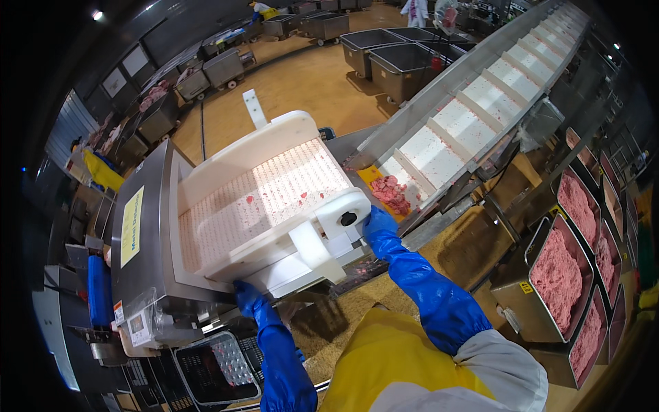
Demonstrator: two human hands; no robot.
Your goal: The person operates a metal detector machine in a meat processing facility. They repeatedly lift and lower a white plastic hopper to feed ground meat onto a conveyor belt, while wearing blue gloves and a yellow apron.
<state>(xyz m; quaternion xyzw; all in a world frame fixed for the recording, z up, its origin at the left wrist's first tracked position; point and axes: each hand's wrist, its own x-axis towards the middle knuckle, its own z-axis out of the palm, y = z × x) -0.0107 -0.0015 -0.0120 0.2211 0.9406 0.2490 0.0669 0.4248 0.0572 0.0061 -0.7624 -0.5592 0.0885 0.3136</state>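
Flat conveyor (268, 200) lies against right hand (379, 224) and, seemingly, left hand (250, 298); can't tell either grip.

Close downward fisheye from head height, dark rim unclear

Left hand (251, 298), right hand (379, 224) at near side of flat conveyor (268, 204).

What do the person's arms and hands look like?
The left hand and the right hand are in blue gloves. Shiny, wrinkled blue oversleeves run up from them. The right one ends in a gathered edge, and above it a loose white sleeve shows. I can't see any cables or markings on them.
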